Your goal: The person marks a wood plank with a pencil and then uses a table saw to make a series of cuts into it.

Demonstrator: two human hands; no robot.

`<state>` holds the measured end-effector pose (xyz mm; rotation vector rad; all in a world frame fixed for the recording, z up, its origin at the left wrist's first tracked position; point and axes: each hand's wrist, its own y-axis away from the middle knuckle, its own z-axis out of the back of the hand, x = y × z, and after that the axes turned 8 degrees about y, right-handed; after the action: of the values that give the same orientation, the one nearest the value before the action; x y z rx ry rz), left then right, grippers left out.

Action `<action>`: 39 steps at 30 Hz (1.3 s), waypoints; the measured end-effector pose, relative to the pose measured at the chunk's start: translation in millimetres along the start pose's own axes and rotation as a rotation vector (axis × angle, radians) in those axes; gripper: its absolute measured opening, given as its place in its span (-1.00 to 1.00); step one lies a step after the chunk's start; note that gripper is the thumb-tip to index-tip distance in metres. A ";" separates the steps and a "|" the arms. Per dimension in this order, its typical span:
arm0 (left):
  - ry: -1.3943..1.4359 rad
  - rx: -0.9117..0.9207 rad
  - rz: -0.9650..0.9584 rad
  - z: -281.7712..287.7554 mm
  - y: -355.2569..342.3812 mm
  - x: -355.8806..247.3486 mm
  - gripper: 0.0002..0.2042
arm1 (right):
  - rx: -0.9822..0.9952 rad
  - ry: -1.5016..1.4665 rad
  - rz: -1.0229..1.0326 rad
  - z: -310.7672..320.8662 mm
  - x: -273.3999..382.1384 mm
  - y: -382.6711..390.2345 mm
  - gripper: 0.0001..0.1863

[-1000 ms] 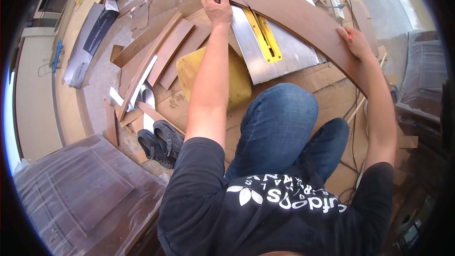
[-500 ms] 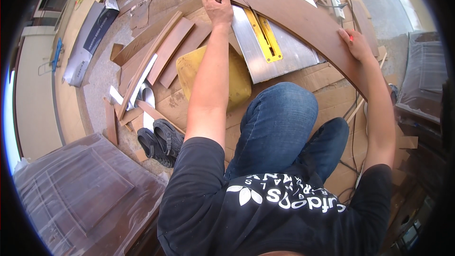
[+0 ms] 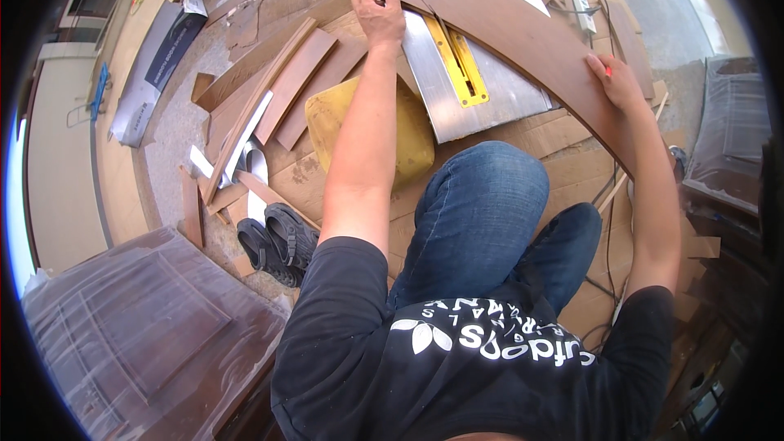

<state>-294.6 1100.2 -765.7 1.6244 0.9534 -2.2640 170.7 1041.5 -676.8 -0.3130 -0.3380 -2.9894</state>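
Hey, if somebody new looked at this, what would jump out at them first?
Probably the long brown plank sweeping across the top, with the left hand at its near edge and the right hand farther along to the right. Next, the bright yellow insert in the metal plate below it. Then the black clogs, lower left, beside the left arm.

At 12 o'clock the upper picture edge cuts off the brown board point(image 3: 498, 20), which conceals part of the silver plate point(image 3: 506, 82); what the left hand point(image 3: 380, 18) pinches is indeterminate. At 2 o'clock a red item point(image 3: 608, 71) at the right hand point(image 3: 621, 84) is too small to identify. The left forearm point(image 3: 363, 126) partly hides a yellow block point(image 3: 414, 135).
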 end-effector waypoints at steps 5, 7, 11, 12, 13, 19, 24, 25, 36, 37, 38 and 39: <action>-0.006 0.004 -0.026 -0.4 -1.1 2.5 -0.68 | -0.027 0.018 0.017 -3.1 -5.0 0.0 -0.31; -0.019 -0.004 -0.049 -0.2 -0.8 2.8 -0.67 | -0.022 0.015 0.018 -3.0 -6.6 0.8 -0.31; -0.010 -0.004 -0.037 -0.4 2.1 1.0 -0.67 | -0.038 0.018 0.034 -4.5 -4.8 4.9 -0.32; -0.003 0.001 -0.030 -0.6 2.6 0.3 -0.67 | -0.038 0.018 0.034 -4.9 -5.1 5.7 -0.32; 0.003 0.006 -0.024 -0.4 2.6 0.3 -0.67 | -0.045 0.015 0.035 -5.2 -5.2 6.4 -0.33; -0.003 -0.014 -0.031 0.8 2.9 -0.3 -0.67 | -0.051 0.001 0.037 -6.5 -6.3 8.5 -0.33; -0.018 0.005 -0.052 1.2 4.4 -0.7 -0.67 | -0.059 -0.004 0.028 -7.2 -4.7 12.4 -0.32; -0.020 0.004 -0.062 1.6 4.1 -0.1 -0.67 | -0.058 -0.005 0.033 -7.0 -4.3 12.8 -0.32; -0.007 0.020 -0.063 2.1 5.7 -1.2 -0.69 | -0.081 0.002 0.049 -8.6 -1.7 20.7 -0.31; -0.007 0.022 -0.058 1.9 5.6 -1.2 -0.69 | -0.089 0.000 0.046 -8.8 -1.5 21.8 -0.31; -0.007 0.022 -0.059 2.1 5.1 -1.0 -0.69 | -0.097 -0.001 0.044 -8.7 -1.4 22.4 -0.31; -0.016 0.025 -0.058 2.6 4.7 -0.8 -0.69 | -0.099 -0.002 0.044 -8.1 -1.4 22.6 -0.31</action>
<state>-294.0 1094.9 -766.3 1.6062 0.9843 -2.3322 173.6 1017.9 -680.2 -0.3279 -0.1815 -2.9687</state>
